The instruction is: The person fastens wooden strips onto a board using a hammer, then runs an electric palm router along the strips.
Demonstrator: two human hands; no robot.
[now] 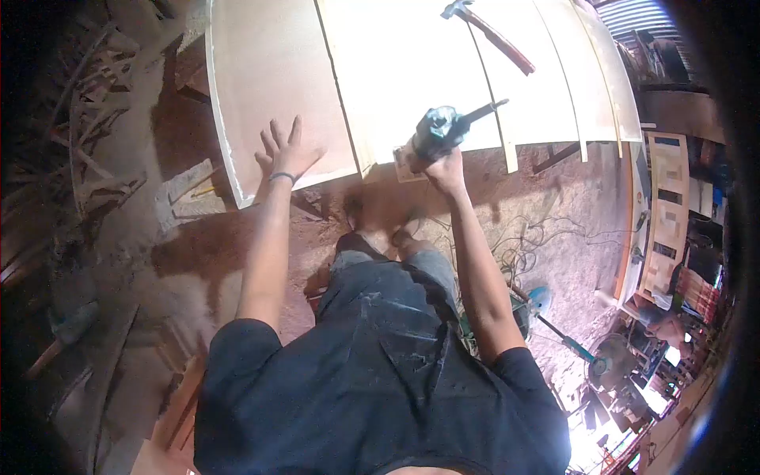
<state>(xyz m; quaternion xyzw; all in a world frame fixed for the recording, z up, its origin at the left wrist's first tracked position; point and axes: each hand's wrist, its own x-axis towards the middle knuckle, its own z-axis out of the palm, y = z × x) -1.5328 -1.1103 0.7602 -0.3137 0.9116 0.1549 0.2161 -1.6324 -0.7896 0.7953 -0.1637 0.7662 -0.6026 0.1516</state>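
A view from above the person's head looks down on their dark shirt, 2 bare arms and a workshop floor covered in reddish sawdust. The right hand (445,170) is clamped around the grip of a dark teal and black power drill (440,131), held over the near edge of a pale plywood sheet (412,55). The drill's long axis runs from near left to far right, and its thin black bit (487,109) points to the far right, lying low over the sheet. The left hand (286,154) lies flat with fingers spread apart on a second pale plywood panel (269,71), close to that panel's near edge. A narrow wooden strip (344,95) runs between the 2 boards. A hammer with a red handle (489,32) lies on the far part of the sheet, well apart from the drill. Wide bare board stretches beyond both hands. Scrap timber (95,142) is piled to the left, and tangled cables (522,245) lie on the floor to the right
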